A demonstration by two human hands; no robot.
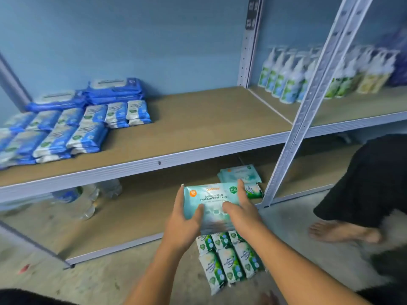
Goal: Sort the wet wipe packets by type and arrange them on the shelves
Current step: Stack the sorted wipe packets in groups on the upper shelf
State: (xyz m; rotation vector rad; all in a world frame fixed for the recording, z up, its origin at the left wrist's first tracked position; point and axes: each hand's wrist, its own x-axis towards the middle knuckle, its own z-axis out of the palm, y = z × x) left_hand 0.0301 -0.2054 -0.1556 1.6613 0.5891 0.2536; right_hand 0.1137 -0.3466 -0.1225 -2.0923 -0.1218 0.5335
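Both hands hold a stack of teal antibacterial wipe packets (pixel 211 203) in front of the lower shelf (pixel 132 223). My left hand (pixel 182 221) grips its left edge, thumb on top. My right hand (pixel 240 208) grips the right side, fingers reaching over the far edge. Behind it, more teal packets (pixel 239 173) lie on the lower shelf with a green packet (pixel 254 191) beside them. Several green-and-white packets (pixel 229 260) lie on the floor below my hands. Blue wipe packets (pixel 72 128) are stacked in rows at the left of the upper shelf (pixel 198 119).
A grey upright post (pixel 308 102) stands right of my hands. Pump bottles (pixel 290 78) line the right shelf bay. Clear water bottles (pixel 86 199) sit at the lower shelf's left. A person's bare foot (pixel 343 231) and dark clothing are on the floor at right.
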